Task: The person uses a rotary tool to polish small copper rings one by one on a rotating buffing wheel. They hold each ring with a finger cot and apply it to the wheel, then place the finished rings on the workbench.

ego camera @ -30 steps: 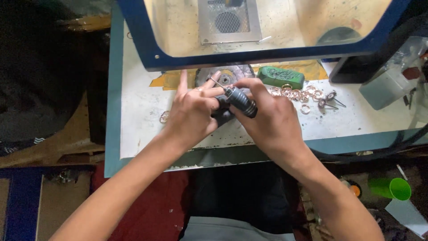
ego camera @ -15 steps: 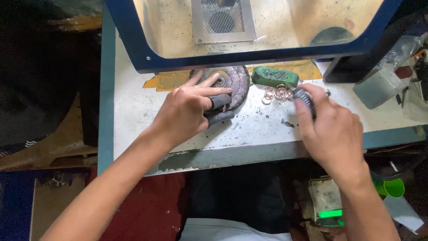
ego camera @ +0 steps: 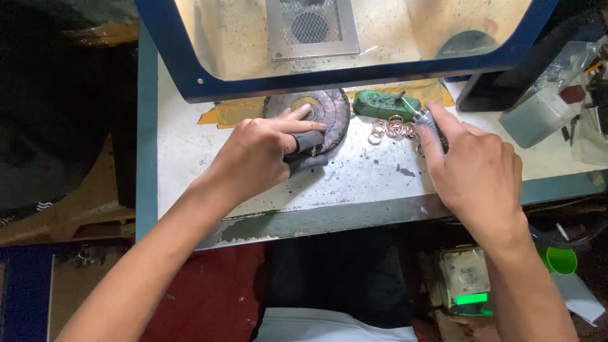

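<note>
Fingers of the left hand are curling around a grey cloth on the counter; the right hand is gripping a hand tool, its tip touching the rings.

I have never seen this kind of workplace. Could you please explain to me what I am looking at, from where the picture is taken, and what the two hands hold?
The picture comes from a camera worn on a person's head, looking down at their own two bare hands over a speckled white workbench.

The left hand rests on a round grey cloth polishing wheel that lies flat, and its fingers press a small dark grey piece there.

The right hand grips a slim dark tool with a thin metal tip. The tip points into a small heap of thin metal rings. Just behind the rings lies a green block, perhaps polishing compound.

At the top is a blue-framed box with a clear window; inside it a metal grille shows.
</note>
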